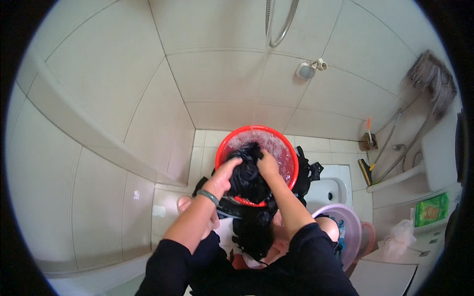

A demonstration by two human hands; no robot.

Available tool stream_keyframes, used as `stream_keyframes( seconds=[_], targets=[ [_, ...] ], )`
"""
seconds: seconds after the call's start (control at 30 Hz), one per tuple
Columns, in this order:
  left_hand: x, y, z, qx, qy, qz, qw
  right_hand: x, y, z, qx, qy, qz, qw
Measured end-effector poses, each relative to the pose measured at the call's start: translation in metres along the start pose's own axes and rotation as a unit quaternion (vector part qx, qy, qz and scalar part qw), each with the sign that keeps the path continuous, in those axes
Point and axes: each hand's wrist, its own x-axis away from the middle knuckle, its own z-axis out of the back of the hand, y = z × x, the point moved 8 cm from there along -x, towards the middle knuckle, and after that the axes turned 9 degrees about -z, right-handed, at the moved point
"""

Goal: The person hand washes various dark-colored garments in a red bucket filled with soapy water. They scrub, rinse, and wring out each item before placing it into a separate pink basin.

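A red plastic basin (295, 162) of foamy water stands on the tiled floor before me, with a thin stream of water falling into it from above. Over its near part I hold a bunched wet black garment (246, 174). My left hand (223, 177), with a jade-green bangle on the wrist, grips the cloth's left side. My right hand (268, 164) pinches its upper right edge. More black clothing (253, 231) hangs below the near rim, and another dark piece (305, 174) lies against the basin's right side.
Right of the basin is a white squat toilet (327, 188). A lilac tub (355, 233) with clothes stands by my right leg. A floor squeegee (365, 172) and a mop (432, 79) lean at the right wall. A metal shower hose (285, 31) hangs ahead.
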Motion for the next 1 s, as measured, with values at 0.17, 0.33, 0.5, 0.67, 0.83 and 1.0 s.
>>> stream_keyframes(
  seconds=[0.17, 0.33, 0.5, 0.67, 0.83, 1.0],
  targets=[
    [-0.037, -0.024, 0.062, -0.075, 0.087, 0.024, 0.993, -0.023, 0.066, 0.006, 0.019, 0.031, -0.084, 0.996],
    [-0.049, -0.034, 0.079, -0.04, 0.116, 0.071, 0.99, 0.022, 0.001, -0.033, 0.1, -0.077, 0.213, 0.969],
    [-0.065, -0.036, 0.076, -0.02, 0.067, 0.077, 0.995, -0.036, 0.053, -0.083, 0.137, -0.185, 0.082, 0.97],
    [-0.052, -0.014, 0.042, 0.004, 0.064, 0.032, 0.997, 0.02, -0.022, -0.008, -0.194, -0.102, 0.162, 0.962],
    [-0.03, 0.012, 0.016, 0.042, 0.087, -0.039, 0.995, 0.097, -0.11, 0.024, -0.113, -0.063, 0.307, 0.943],
    [-0.041, -0.01, 0.001, -0.004, -0.002, -0.019, 1.0, 0.016, -0.061, 0.021, -0.085, 0.099, 0.172, 0.976]
  ],
)
